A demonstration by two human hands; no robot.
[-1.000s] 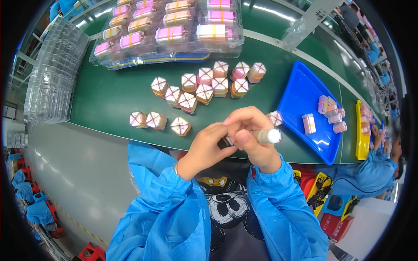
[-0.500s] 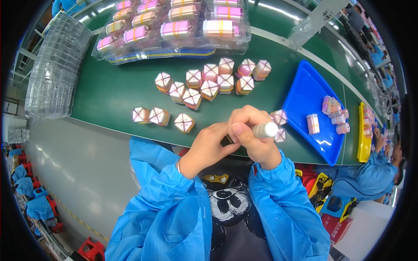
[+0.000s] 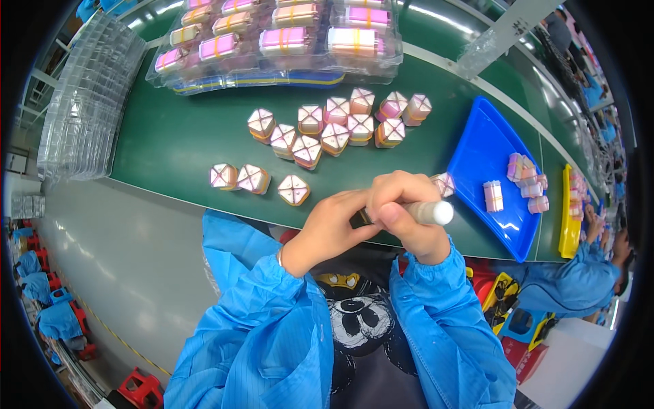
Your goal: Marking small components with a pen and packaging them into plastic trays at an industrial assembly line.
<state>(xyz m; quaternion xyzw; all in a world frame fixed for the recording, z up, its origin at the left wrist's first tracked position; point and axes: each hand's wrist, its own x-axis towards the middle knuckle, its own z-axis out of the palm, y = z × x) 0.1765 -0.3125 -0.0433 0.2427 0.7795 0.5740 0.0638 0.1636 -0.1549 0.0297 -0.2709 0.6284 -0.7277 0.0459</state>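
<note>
Tube in right grip, white characters on red box

on the table, bundles stand between the stacked trays at left and the bin at right; a loaded tray lies behind them.

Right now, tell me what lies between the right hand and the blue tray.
The head view shows the white-ended tool jutting from the right hand and one visible pale block with crossed lines on top.
</note>
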